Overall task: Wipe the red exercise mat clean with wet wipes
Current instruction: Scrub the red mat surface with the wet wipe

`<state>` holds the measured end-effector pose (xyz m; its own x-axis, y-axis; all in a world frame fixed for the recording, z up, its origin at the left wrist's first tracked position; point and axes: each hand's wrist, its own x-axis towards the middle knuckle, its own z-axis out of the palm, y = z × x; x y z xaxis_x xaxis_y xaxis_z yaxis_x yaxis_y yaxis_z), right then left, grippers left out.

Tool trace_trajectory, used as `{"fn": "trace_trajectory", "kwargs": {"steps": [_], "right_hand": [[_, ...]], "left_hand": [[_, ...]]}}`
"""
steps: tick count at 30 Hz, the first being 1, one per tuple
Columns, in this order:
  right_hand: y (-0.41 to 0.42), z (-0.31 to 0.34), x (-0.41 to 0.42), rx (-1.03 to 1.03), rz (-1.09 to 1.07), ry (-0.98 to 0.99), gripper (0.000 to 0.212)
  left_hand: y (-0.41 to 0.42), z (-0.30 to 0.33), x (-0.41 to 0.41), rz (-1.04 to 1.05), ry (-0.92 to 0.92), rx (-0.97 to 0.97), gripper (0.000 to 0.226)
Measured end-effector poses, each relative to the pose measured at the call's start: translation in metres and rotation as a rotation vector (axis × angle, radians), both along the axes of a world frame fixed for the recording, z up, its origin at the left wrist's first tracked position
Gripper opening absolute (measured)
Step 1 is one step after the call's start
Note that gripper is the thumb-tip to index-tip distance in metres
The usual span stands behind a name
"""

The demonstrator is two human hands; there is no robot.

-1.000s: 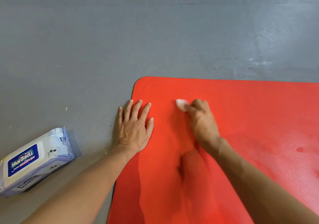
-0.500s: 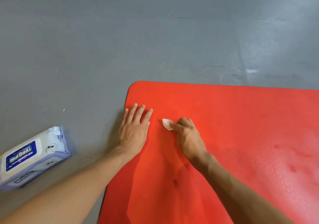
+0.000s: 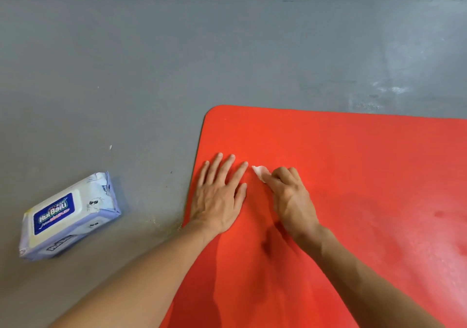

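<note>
A: Pack of wet wipes (image 3: 69, 216) first, far left on the grey floor (image 3: 126, 62). Pale lilac wrapper, white flip lid with a blue label, lying tilted, well apart from the mat.

B: Lid up or down? Anything poking out?

A: Lid lies flat. No wipe shows at the opening, and what is left inside I cannot tell.

B: Next along?

A: A small white speck (image 3: 110, 147) on the floor, then the red exercise mat (image 3: 353, 163). Its rounded far-left corner is in view; it runs off the right and near edges of the frame.

B: And the left hand (image 3: 219, 196)?

A: Flat on the mat just inside its left edge, palm down, fingers straight and slightly spread, holding nothing.

B: The right hand (image 3: 290, 196)?

A: Just beside the left one, also on the mat. Fingers curled, knuckles up, pinching a small white wipe (image 3: 260, 172) against the surface. Only a crumpled corner of the wipe sticks out past the fingertips, close to the left forefinger without clearly touching it.

B: Further right?

A: Paler, mottled patches on the mat's surface.
</note>
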<state>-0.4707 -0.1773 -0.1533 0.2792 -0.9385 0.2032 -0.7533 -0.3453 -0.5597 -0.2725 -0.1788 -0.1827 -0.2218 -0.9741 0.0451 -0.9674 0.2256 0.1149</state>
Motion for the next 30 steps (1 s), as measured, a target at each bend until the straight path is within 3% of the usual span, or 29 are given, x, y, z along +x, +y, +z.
{"fn": "trace_trajectory", "kwargs": {"steps": [2,5,8,13,15,17,21,24,27,30], "right_hand": [[-0.016,-0.007,-0.025,-0.043,0.038,0.049,0.040],[-0.049,-0.017,-0.077,-0.019,-0.374,0.039,0.051],[-0.040,-0.013,-0.061,0.009,-0.576,0.050,0.030],[0.032,-0.005,0.023,0.002,-0.224,0.038,0.042],[0.045,-0.005,0.024,0.013,-0.057,0.084,0.053],[0.036,-0.005,-0.002,-0.010,-0.004,0.138,0.043],[0.017,-0.003,-0.058,0.089,-0.417,0.150,0.032],[0.028,-0.001,-0.026,0.148,-0.559,0.090,0.031],[0.059,-0.004,0.030,0.098,-0.304,0.077,0.045],[0.084,-0.002,0.044,0.119,-0.021,0.138,0.056]], "left_hand": [[0.001,0.001,0.000,-0.004,-0.001,-0.004,0.055],[0.001,0.001,0.000,-0.018,0.017,-0.006,0.054],[0.000,0.000,0.001,-0.021,0.027,0.004,0.054],[0.001,-0.001,0.001,-0.029,0.045,0.029,0.053],[0.003,0.001,0.000,-0.030,0.026,0.031,0.054],[0.014,0.009,0.000,-0.022,-0.017,0.046,0.056],[0.045,0.029,0.000,-0.047,-0.080,0.290,0.071],[0.045,0.044,0.004,-0.111,-0.147,0.478,0.093],[0.038,0.054,0.008,-0.168,-0.181,0.584,0.130],[0.033,0.060,0.013,-0.212,-0.237,0.644,0.148]]}}
